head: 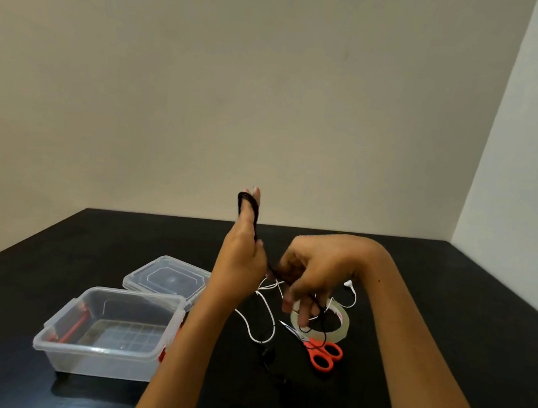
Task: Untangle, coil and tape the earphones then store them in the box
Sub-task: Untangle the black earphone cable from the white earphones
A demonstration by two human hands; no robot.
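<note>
Two hands work above a black table [45,259] in the lower centre of the frame. The left hand [239,255] stands upright, fingers extended, with the black earphone cable [249,203] looped around them. The right hand [316,272] pinches the same cable just beside the left palm, its loose end trailing down over the tape roll [343,319]. White earphones [262,317] lie tangled on the table beneath the hands. Red-handled scissors [323,351] rest just below the tape. At lower left sits the clear box [102,350], open, its lid [167,277] behind it. No writing is legible anywhere.
</note>
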